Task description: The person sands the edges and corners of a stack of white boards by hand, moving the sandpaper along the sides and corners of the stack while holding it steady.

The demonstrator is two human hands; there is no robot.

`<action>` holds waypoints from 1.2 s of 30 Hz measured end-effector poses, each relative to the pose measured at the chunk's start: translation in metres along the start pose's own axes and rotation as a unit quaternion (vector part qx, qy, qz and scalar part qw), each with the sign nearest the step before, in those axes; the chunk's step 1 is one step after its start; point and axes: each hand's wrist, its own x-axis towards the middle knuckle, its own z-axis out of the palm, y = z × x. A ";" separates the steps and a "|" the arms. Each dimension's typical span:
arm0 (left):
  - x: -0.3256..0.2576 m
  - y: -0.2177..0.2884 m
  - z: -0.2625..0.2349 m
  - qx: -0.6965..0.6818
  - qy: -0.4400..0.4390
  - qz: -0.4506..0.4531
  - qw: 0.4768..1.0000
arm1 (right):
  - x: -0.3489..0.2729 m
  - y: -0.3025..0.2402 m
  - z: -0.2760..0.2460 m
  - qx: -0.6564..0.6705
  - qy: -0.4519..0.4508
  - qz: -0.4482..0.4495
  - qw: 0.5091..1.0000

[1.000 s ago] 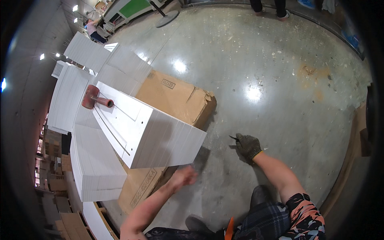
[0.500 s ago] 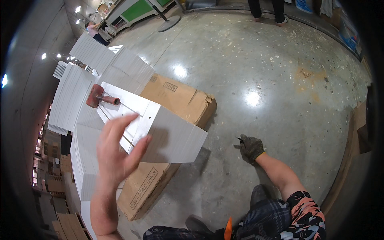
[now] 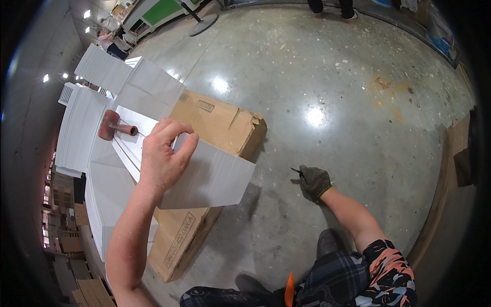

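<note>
My left hand [image 3: 166,153] is bare and reaches over a stack of white panels [image 3: 209,174]. Its fingers and thumb are bent together at the corner of the top panel [image 3: 135,135], and part of their grip is hidden. On that panel, beyond the hand, lies a worn red T-shaped tool [image 3: 108,125] that looks like a mallet. My right hand [image 3: 314,181] wears a dark knitted glove and hangs above the concrete floor. Its fingers are closed round a thin dark pointed tool [image 3: 295,169], only the tip of which sticks out.
Beneath the stack lie brown cardboard boxes [image 3: 217,120]. More white panel stacks [image 3: 82,128] stand at the left. At the far side are a round black stand base [image 3: 203,24], a green-fronted machine [image 3: 158,13] and another person's legs [image 3: 332,6]. A wooden edge [image 3: 445,199] runs along the right.
My left hand has moved forward onto the top panel's corner, its fingers closing there. The right hand stays low, its pointed tool now showing more clearly. The whole view has shifted slightly.
</note>
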 end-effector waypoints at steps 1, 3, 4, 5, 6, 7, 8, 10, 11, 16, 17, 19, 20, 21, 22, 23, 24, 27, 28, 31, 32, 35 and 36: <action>0.000 0.000 0.000 -0.002 0.000 0.001 1.000 | -0.001 -0.001 -0.001 -0.003 -0.006 0.003 1.000; 0.000 -0.003 0.002 -0.010 0.012 0.021 1.000 | -0.001 0.000 0.001 0.003 0.012 -0.007 1.000; 0.000 -0.004 0.003 -0.013 0.018 0.031 0.999 | -0.001 0.001 0.002 0.005 0.021 -0.011 1.000; -0.001 -0.003 0.002 -0.012 0.013 0.025 1.000 | -0.001 0.002 0.004 0.006 0.022 -0.012 1.000; 0.000 -0.002 0.001 -0.012 0.007 0.020 1.000 | -0.001 0.003 0.005 0.006 0.022 -0.010 1.000; 0.000 -0.001 0.001 -0.012 0.001 0.015 1.000 | -0.001 0.004 0.006 0.006 0.023 -0.009 1.000; 0.001 -0.001 0.001 -0.008 0.002 0.022 1.000 | -0.001 0.004 0.006 0.007 0.026 -0.009 1.000; 0.000 -0.001 0.002 0.001 0.003 0.034 0.999 | -0.001 0.004 0.007 0.010 0.031 -0.010 0.999; 0.000 -0.001 0.001 0.002 0.002 0.031 1.000 | 0.000 0.003 0.006 0.006 0.025 -0.010 1.000; 0.000 -0.002 0.003 -0.008 0.018 0.040 0.999 | 0.001 0.006 0.012 0.031 0.075 -0.037 0.996; 0.001 -0.001 0.002 -0.011 0.014 0.032 0.999 | 0.002 0.007 0.014 0.025 0.060 -0.026 0.998; 0.001 0.001 0.003 -0.017 0.005 0.015 1.000 | 0.001 0.001 0.005 0.016 0.027 -0.003 0.999; 0.000 -0.001 0.002 -0.015 0.017 0.030 0.999 | 0.002 -0.002 0.001 0.018 0.029 -0.008 0.999; 0.000 -0.003 0.004 -0.018 0.025 0.046 0.998 | 0.000 -0.004 -0.002 0.020 0.028 -0.007 0.999; 0.000 -0.005 0.006 -0.021 0.033 0.062 0.997 | -0.001 -0.005 -0.004 0.021 0.028 -0.005 0.999; 0.000 -0.005 0.004 -0.001 0.026 0.058 0.998 | 0.001 -0.006 -0.004 0.021 0.013 -0.003 1.000; 0.000 -0.002 0.003 0.014 0.018 0.056 0.998 | 0.003 -0.004 -0.006 0.018 -0.002 0.003 1.000; 0.000 0.000 0.006 -0.003 0.010 0.018 1.000 | 0.001 0.001 -0.002 0.015 -0.004 0.006 1.000; 0.000 0.002 0.006 -0.012 0.007 -0.001 1.000 | 0.001 0.001 -0.003 0.016 -0.010 0.005 1.000; -0.001 0.005 0.006 -0.007 0.005 -0.005 1.000 | 0.001 -0.002 -0.011 0.018 -0.034 0.007 0.999; -0.001 0.007 0.007 -0.010 0.003 -0.007 1.000 | 0.000 0.004 -0.002 0.019 -0.015 -0.001 1.000; 0.001 0.006 0.008 -0.017 -0.008 -0.002 1.000 | 0.000 0.008 0.002 0.021 -0.003 -0.002 1.000; 0.001 0.006 0.006 -0.014 -0.010 -0.005 1.000 | 0.001 0.007 0.002 0.023 -0.007 -0.001 1.000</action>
